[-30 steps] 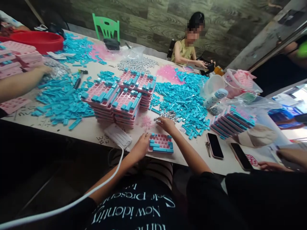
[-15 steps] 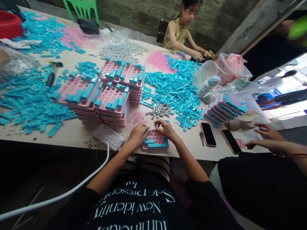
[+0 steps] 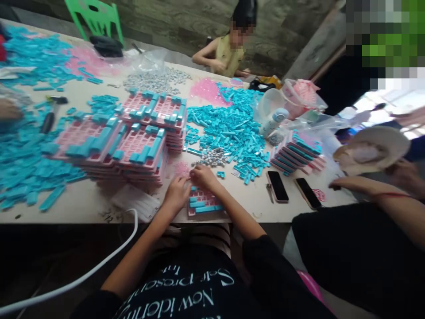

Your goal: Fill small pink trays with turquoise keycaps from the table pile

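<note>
In front of me on the table lies a small pink grid frame [image 3: 199, 195] with light-blue keycaps [image 3: 207, 208] along its near and left edges. My left hand [image 3: 178, 191] is at its left far corner, thumb and fingers pinched together. Meeting it there, my right hand [image 3: 205, 178] reaches across the frame with its fingers closed. Whatever is between the fingertips is too small to make out. Just beyond the hands are a patch of tiny pink pieces [image 3: 182, 168] and a heap of small grey-white parts [image 3: 212, 156]. A loose blue piece [image 3: 221, 174] lies right of my right hand.
Stacked pink frames [image 3: 139, 146] stand at left, more [image 3: 297, 153] at right. Blue pieces [image 3: 232, 128] spread across the table. A hammer [image 3: 49, 117], a white power strip [image 3: 136, 201] and two phones [image 3: 278, 187] lie about. Co-workers sit opposite and at right.
My right hand has moved left to meet my left hand at the frame's far left corner. The co-worker at right now has a cream, bowl-shaped thing; the person opposite has drawn their hands back.
</note>
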A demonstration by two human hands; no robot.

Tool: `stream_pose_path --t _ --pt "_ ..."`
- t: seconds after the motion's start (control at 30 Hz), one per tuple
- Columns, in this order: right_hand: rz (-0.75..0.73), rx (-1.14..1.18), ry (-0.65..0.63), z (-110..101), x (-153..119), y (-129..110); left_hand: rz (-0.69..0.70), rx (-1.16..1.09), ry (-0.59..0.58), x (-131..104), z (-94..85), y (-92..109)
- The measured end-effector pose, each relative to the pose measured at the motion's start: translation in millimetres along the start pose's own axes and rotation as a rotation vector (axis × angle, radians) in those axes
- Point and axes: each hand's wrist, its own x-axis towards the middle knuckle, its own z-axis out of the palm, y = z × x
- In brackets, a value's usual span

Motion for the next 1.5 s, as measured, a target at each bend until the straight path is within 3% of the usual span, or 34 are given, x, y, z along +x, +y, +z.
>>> stream_pose_path --t 0.07,0.17,0.3,0.4,0.5,0.7,0.87,1.03,1.27,1.5 --pt "0.037 0.075 0.039 -1.4 0.5 -3.0 -0.047 -0.083 0.058 4.8 -1.1 -0.3" --pt "0.094 0.383 0.165 -6.7 -11.5 -8.9 -0.207 -0.243 0.07 13.1 -2.6 0.9" --pt "0.187 0.85 0.323 -10.4 -39.2 -24.1 -0.289 -0.506 -0.085 19.0 -2.0 6.9" --pt "0.295 0.98 0.432 -8.9 -54.2 -32.1 -0.283 -0.643 -0.185 19.0 0.7 13.7" --pt "0.328 0.928 0.474 -7.8 -60.7 -33.3 -0.277 -0.602 -0.166 18.6 3.0 18.0" --pt "0.157 0.618 0.39 -15.0 -67.9 -25.8 -0.178 -0.452 -0.189 16.6 -4.0 22.6" --pt "0.141 0.425 0.342 -16.0 -69.2 -8.2 -0.22 -0.3 -0.142 15.4 -7.7 18.4" --pt "0.099 0.236 0.247 -3.4 -71.7 -2.7 -0.247 -0.236 -0.23 12.2 0.3 7.6" --pt "0.141 0.17 0.201 5.0 -69.3 -3.2 -0.105 -0.21 -0.377 19.1 5.7 -2.0" --pt "0.075 0.161 0.125 2.4 -65.5 -3.1 -0.145 -0.209 -0.401 21.1 8.2 -5.2"
